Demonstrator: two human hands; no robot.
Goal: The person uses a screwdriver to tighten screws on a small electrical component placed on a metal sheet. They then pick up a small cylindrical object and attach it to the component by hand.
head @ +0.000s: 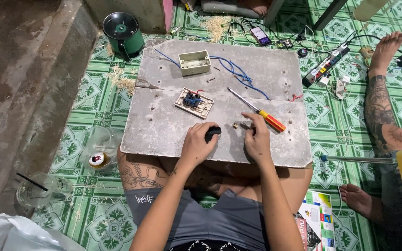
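A big grey board lies across the person's lap. On it sit a cream box with blue wires, a switch plate lying face down, and a screwdriver with a yellow and red handle.

The left hand is closed around a small black part near the front of the board. The right hand pinches down by a tiny brass piece; it looks like a screw, but it is too small to be sure.

This looks like the picking-up step. The brass bit needs a careful fingertip pinch.
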